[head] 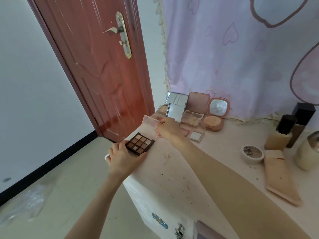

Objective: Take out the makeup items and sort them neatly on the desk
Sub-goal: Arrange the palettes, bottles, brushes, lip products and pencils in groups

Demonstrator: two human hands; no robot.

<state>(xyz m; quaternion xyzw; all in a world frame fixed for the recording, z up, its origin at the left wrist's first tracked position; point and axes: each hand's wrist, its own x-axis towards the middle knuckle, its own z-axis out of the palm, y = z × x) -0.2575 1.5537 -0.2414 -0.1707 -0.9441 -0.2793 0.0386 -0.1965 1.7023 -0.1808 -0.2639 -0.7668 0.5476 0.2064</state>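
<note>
Two bare hands work at the left corner of a pale desk (198, 169) that stands beside a red-brown door (96, 66) and in front of a lilac curtain (241, 57) printed with hearts.

Containers, largest first:
- A flat peach pouch (279, 180) lies closed on the right side of the desk; its contents cannot be seen.
- A row of open compacts (191, 107) stands at the back edge against the curtain. Their lids are raised, some showing mirrors, and their bases hold beige and pink powders.
- A dark eyeshadow palette (140, 143) sits on the desk corner, open. It holds nine square pans in brown and shimmer tones, and its clear pink lid (149, 125) is tipped up.
- A round white tin (252, 154) lies near the pouch. Its lid carries dark lettering, too small to read with certainty.
- A bottle with a black cap (280, 133) holds beige liquid, and a taller dark bottle (301, 121) stands just behind it.

Hand pose:
- The left hand (123, 156) grips the near left edge of the palette base, fingers curled round it.
- The right hand (168, 127) reaches across, forearm extended, and pinches the upper right edge of the lid between thumb and fingers.
</note>
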